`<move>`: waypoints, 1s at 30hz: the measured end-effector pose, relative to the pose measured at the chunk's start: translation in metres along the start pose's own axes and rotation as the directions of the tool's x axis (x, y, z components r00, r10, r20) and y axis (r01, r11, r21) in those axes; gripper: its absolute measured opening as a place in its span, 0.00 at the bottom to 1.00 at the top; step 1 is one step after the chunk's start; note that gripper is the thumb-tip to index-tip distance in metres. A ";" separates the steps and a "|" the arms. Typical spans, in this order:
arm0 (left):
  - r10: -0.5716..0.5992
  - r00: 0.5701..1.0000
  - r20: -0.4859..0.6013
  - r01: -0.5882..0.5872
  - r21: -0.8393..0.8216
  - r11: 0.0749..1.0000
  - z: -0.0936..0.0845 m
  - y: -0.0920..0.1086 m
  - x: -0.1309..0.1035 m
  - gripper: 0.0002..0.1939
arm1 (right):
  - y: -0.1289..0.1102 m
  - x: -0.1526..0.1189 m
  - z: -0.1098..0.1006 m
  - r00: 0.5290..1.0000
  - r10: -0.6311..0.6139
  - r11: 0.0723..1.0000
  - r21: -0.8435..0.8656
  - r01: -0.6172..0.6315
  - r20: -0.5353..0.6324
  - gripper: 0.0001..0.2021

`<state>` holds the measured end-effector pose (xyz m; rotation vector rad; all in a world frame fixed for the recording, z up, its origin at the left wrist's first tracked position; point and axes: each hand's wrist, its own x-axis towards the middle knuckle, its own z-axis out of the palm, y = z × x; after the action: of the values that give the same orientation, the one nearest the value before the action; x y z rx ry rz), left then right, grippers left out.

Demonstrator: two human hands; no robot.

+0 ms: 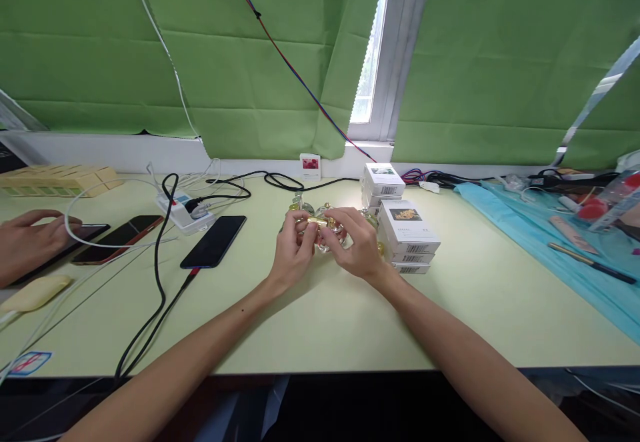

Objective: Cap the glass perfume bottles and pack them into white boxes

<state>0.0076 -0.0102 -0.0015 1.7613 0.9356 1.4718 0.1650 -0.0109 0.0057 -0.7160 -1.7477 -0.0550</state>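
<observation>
Near the middle of the table, my left hand and my right hand meet with fingers closed. Between their fingertips is a small shiny gold cylinder, lying roughly sideways; both hands grip it. Just behind and beneath the fingers stand several small glass bottles, some with gold tops, partly hidden by my hands. Right of my right hand, white printed boxes are stacked in two piles, the nearer one showing a yellow flower picture.
On the left lie a black phone on a cable, a white power strip, a red-edged phone and another person's hand. Yellow boxes stand at the back left. A blue plastic sheet with loose items covers the right.
</observation>
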 end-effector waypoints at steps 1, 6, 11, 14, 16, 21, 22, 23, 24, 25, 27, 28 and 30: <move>-0.018 1.000 0.010 0.019 -0.030 0.999 0.000 0.000 0.000 0.16 | 0.000 -0.001 0.000 0.999 -0.028 0.999 0.015 0.028 0.018 0.10; -0.090 0.995 0.052 0.094 -0.073 0.993 0.000 0.001 0.000 0.21 | -0.002 -0.002 0.001 0.993 -0.063 0.997 0.042 0.059 0.101 0.13; -0.102 0.990 0.094 0.110 -0.087 0.990 0.000 0.002 0.000 0.26 | -0.003 -0.002 0.002 0.990 -0.038 0.999 0.013 0.037 0.137 0.11; -0.100 0.992 0.081 0.107 -0.081 0.991 0.001 0.003 0.001 0.26 | -0.002 -0.003 0.002 0.991 -0.031 0.999 0.013 0.030 0.130 0.10; -0.107 0.992 0.073 0.113 -0.074 0.991 0.002 0.005 0.001 0.26 | -0.001 -0.004 0.002 0.992 -0.027 1.000 0.015 0.025 0.120 0.10; -0.087 0.995 0.042 0.089 -0.033 0.996 0.002 0.007 -0.001 0.25 | 0.001 -0.005 0.003 1.000 -0.015 1.000 0.024 0.015 0.015 0.10; -0.070 0.997 0.037 0.070 -0.003 0.998 0.002 0.007 -0.001 0.24 | 0.002 -0.004 0.003 1.000 -0.006 1.000 0.026 0.006 -0.016 0.10; -0.053 0.998 0.033 0.052 0.036 0.998 0.002 0.007 -0.001 0.22 | 0.002 -0.003 0.003 0.999 0.008 1.000 0.027 -0.006 -0.046 0.11; -0.038 0.999 0.028 0.035 0.082 0.996 0.002 0.007 -0.002 0.21 | 0.003 -0.003 0.002 0.997 0.023 0.999 0.027 -0.021 -0.076 0.11; -0.026 0.999 0.024 0.023 0.127 0.992 0.002 0.007 -0.002 0.19 | 0.004 -0.002 0.002 0.994 0.039 0.999 0.026 -0.037 -0.103 0.11; -0.011 1.000 0.010 0.009 0.198 0.980 0.003 0.006 -0.002 0.16 | 0.008 -0.001 0.001 0.987 0.071 0.997 0.023 -0.069 -0.142 0.09; -0.007 1.000 0.006 0.005 0.223 0.975 0.003 0.005 -0.002 0.15 | 0.010 -0.001 0.001 0.984 0.089 0.996 0.021 -0.087 -0.156 0.09; -0.005 1.000 0.005 0.003 0.270 0.963 0.005 0.004 -0.002 0.13 | 0.014 0.000 0.000 0.977 0.128 0.992 0.014 -0.128 -0.171 0.07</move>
<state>0.0123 -0.0137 0.0001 1.9530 1.1824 1.3873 0.1715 -0.0001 0.0010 -0.7972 -1.5338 -0.0252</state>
